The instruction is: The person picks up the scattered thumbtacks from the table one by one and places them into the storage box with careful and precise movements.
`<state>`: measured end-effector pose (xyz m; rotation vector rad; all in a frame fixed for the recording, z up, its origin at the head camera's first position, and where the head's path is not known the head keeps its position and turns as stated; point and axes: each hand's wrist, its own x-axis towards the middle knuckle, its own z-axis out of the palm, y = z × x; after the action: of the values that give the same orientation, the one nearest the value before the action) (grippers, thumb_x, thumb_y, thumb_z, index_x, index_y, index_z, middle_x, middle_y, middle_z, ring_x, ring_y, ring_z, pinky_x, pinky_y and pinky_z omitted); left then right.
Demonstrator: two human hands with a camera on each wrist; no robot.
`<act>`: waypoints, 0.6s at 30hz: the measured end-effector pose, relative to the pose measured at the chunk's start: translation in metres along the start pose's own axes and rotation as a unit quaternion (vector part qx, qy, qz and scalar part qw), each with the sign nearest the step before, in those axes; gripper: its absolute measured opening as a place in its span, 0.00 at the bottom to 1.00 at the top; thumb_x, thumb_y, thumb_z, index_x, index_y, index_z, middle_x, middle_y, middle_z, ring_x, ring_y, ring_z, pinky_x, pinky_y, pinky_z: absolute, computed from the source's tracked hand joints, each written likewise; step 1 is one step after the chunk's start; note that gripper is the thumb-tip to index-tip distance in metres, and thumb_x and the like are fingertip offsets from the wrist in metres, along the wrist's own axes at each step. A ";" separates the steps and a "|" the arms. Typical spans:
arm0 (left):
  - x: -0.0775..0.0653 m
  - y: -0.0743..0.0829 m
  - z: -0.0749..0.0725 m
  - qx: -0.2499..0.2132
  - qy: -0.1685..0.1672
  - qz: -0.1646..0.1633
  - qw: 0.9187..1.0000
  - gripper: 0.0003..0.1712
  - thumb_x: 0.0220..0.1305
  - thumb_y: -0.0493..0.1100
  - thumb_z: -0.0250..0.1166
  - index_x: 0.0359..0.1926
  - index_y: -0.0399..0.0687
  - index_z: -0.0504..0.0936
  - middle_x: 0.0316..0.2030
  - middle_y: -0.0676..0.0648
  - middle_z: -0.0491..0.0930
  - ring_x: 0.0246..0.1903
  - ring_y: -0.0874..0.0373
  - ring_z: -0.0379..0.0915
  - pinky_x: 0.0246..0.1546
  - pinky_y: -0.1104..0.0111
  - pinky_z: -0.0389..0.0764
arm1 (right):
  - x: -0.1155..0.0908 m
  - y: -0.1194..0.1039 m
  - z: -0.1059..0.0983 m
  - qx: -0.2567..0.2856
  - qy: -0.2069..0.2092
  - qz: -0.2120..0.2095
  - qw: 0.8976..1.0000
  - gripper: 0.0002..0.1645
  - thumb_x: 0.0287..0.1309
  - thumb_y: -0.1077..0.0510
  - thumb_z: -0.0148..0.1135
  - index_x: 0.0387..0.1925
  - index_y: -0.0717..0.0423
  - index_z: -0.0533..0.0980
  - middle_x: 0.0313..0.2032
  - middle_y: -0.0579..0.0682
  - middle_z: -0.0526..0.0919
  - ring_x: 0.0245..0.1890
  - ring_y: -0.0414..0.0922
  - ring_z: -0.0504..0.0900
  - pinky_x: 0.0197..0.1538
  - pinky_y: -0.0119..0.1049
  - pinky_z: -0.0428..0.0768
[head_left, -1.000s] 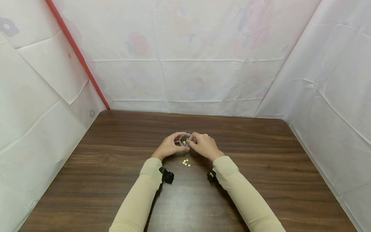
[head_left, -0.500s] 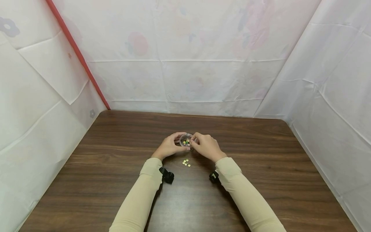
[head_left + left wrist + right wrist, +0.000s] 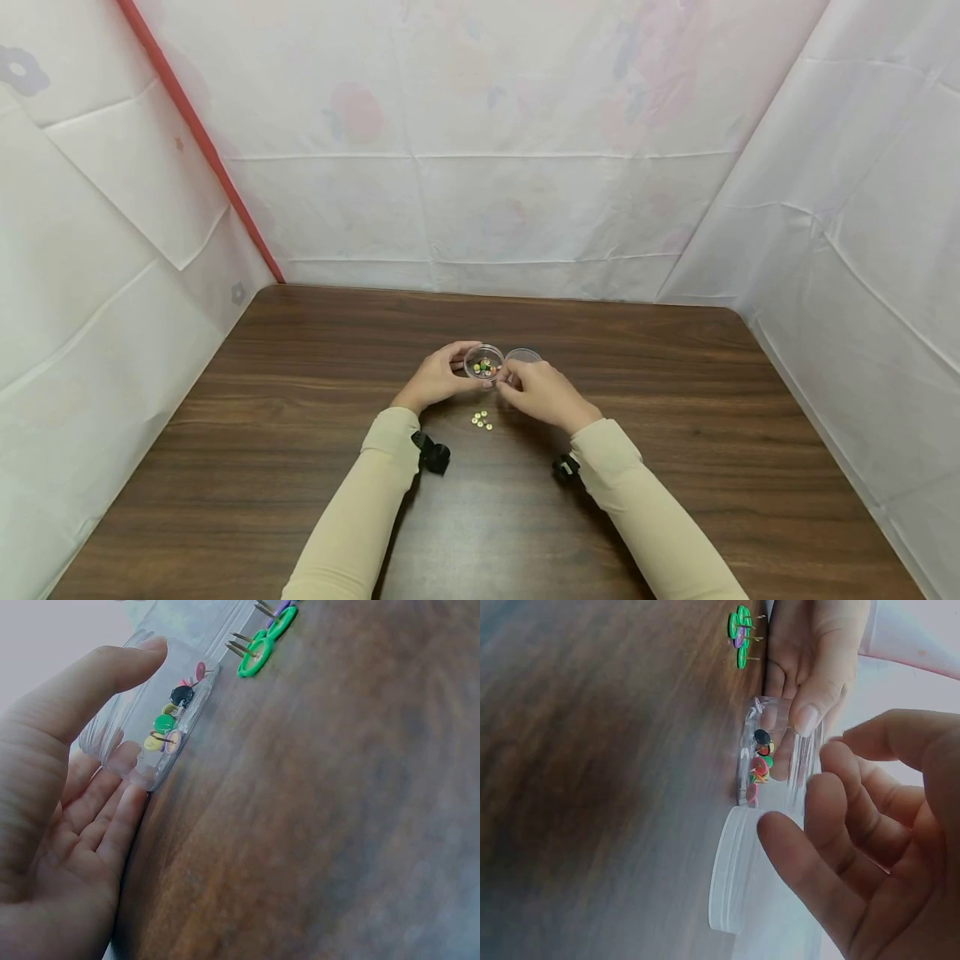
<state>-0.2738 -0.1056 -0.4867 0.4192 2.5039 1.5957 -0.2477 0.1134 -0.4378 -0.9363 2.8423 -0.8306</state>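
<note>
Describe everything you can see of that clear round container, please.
The container is see-through and looks like plastic, with ridges round its open mouth. It stands upright on the brown wood-grain table, with the left hand holding it, thumb and fingers on opposite sides. Thumbtacks lie at its bottom, including black, green, yellow and pink ones. The right hand is close to its rim; whether they touch is unclear.
</note>
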 end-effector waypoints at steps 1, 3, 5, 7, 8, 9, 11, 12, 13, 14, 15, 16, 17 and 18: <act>0.000 0.000 0.000 -0.002 0.000 0.000 1.000 0.41 0.42 0.57 0.75 0.60 0.65 0.70 0.53 0.56 0.73 0.51 0.61 0.69 0.53 0.57 0.75 | -0.001 0.000 0.000 0.003 -0.005 -0.007 1.000 0.03 0.61 0.53 0.55 0.34 0.44 0.75 0.22 0.37 0.78 0.19 0.32 0.72 0.24 0.31 0.76; 0.000 0.001 0.000 -0.004 -0.001 0.002 1.000 0.41 0.42 0.56 0.76 0.60 0.64 0.70 0.53 0.55 0.73 0.50 0.61 0.69 0.53 0.57 0.76 | -0.003 0.000 0.001 0.011 -0.020 -0.016 1.000 0.03 0.61 0.54 0.56 0.33 0.45 0.75 0.22 0.37 0.78 0.19 0.32 0.72 0.24 0.30 0.76; 0.000 0.001 0.000 -0.006 -0.002 0.003 1.000 0.41 0.42 0.55 0.76 0.60 0.63 0.70 0.53 0.54 0.73 0.50 0.60 0.69 0.53 0.57 0.76 | -0.004 0.000 0.003 0.018 -0.031 -0.024 0.999 0.03 0.61 0.55 0.56 0.33 0.47 0.76 0.22 0.37 0.78 0.19 0.32 0.72 0.24 0.30 0.76; 0.000 0.002 0.000 -0.004 -0.002 0.008 1.000 0.41 0.42 0.55 0.76 0.60 0.62 0.70 0.53 0.53 0.73 0.50 0.60 0.69 0.53 0.56 0.76 | -0.005 0.000 0.005 0.022 -0.038 -0.031 0.999 0.03 0.61 0.55 0.56 0.32 0.48 0.76 0.22 0.38 0.78 0.19 0.32 0.72 0.24 0.30 0.76; 0.000 0.002 0.000 -0.004 -0.003 0.008 1.000 0.41 0.42 0.55 0.76 0.60 0.62 0.70 0.53 0.53 0.73 0.50 0.60 0.69 0.53 0.56 0.76 | -0.005 0.000 0.006 0.022 -0.041 -0.035 0.998 0.03 0.61 0.56 0.57 0.32 0.48 0.76 0.22 0.38 0.78 0.20 0.32 0.72 0.25 0.30 0.76; 0.000 0.002 0.000 -0.004 -0.002 0.007 1.000 0.41 0.42 0.56 0.76 0.60 0.63 0.70 0.53 0.54 0.73 0.50 0.60 0.69 0.53 0.57 0.76 | -0.006 0.000 0.007 0.023 -0.044 -0.040 0.998 0.03 0.60 0.56 0.57 0.31 0.48 0.76 0.21 0.38 0.77 0.19 0.32 0.72 0.25 0.30 0.76; 0.000 0.002 0.000 -0.001 -0.001 0.004 1.000 0.41 0.41 0.57 0.76 0.59 0.64 0.70 0.53 0.55 0.73 0.50 0.61 0.69 0.53 0.58 0.76 | -0.006 -0.002 0.009 0.023 -0.051 -0.047 0.997 0.03 0.60 0.57 0.58 0.30 0.48 0.76 0.21 0.38 0.77 0.19 0.32 0.72 0.24 0.30 0.75; 0.000 0.002 0.000 0.000 0.000 0.003 1.000 0.41 0.41 0.57 0.76 0.59 0.65 0.71 0.53 0.56 0.73 0.50 0.61 0.69 0.52 0.58 0.76 | -0.007 -0.002 0.010 0.024 -0.054 -0.051 0.997 0.03 0.59 0.58 0.58 0.30 0.48 0.76 0.20 0.39 0.77 0.19 0.32 0.72 0.24 0.30 0.75; 0.000 0.002 0.000 0.000 0.000 0.001 1.000 0.41 0.41 0.58 0.76 0.59 0.65 0.71 0.53 0.56 0.73 0.50 0.62 0.69 0.52 0.58 0.76 | -0.007 -0.003 0.012 0.023 -0.057 -0.053 0.997 0.03 0.59 0.58 0.58 0.30 0.47 0.76 0.20 0.38 0.77 0.18 0.32 0.72 0.24 0.29 0.75; 0.000 0.002 0.000 0.001 0.001 -0.003 1.000 0.41 0.40 0.58 0.76 0.59 0.66 0.71 0.53 0.57 0.73 0.50 0.62 0.69 0.52 0.59 0.76 | -0.007 -0.004 0.013 0.023 -0.060 -0.053 0.996 0.04 0.59 0.58 0.58 0.29 0.47 0.76 0.20 0.38 0.77 0.18 0.32 0.72 0.24 0.29 0.75; 0.000 0.002 0.000 0.002 0.001 -0.003 1.000 0.41 0.40 0.59 0.76 0.59 0.66 0.71 0.53 0.57 0.73 0.50 0.62 0.69 0.53 0.59 0.76 | -0.007 -0.005 0.013 0.021 -0.062 -0.053 0.996 0.04 0.59 0.58 0.58 0.29 0.47 0.76 0.20 0.38 0.78 0.18 0.32 0.72 0.24 0.29 0.75; 0.000 0.003 -0.001 0.003 0.002 -0.004 1.000 0.42 0.39 0.59 0.76 0.59 0.66 0.71 0.53 0.57 0.73 0.50 0.62 0.69 0.53 0.59 0.76 | -0.007 -0.006 0.014 0.019 -0.065 -0.052 0.996 0.04 0.58 0.58 0.58 0.29 0.47 0.76 0.20 0.37 0.77 0.18 0.32 0.72 0.25 0.29 0.75; 0.000 0.003 -0.001 0.004 0.002 -0.004 1.000 0.42 0.39 0.59 0.76 0.59 0.67 0.71 0.53 0.57 0.72 0.50 0.62 0.69 0.53 0.59 0.76 | -0.007 -0.007 0.015 0.017 -0.067 -0.052 0.996 0.04 0.58 0.58 0.58 0.29 0.47 0.76 0.21 0.37 0.78 0.18 0.31 0.72 0.25 0.28 0.75; 0.000 0.003 -0.001 0.006 0.001 -0.004 1.000 0.42 0.39 0.60 0.76 0.59 0.66 0.71 0.53 0.57 0.72 0.50 0.62 0.69 0.53 0.59 0.76 | -0.007 -0.007 0.016 0.014 -0.069 -0.053 0.996 0.04 0.58 0.58 0.58 0.29 0.47 0.77 0.21 0.37 0.78 0.19 0.31 0.72 0.25 0.28 0.76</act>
<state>-0.2738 -0.1050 -0.4841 0.4088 2.5145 1.5812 -0.2353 0.1048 -0.4484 -1.1021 2.6775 -0.7804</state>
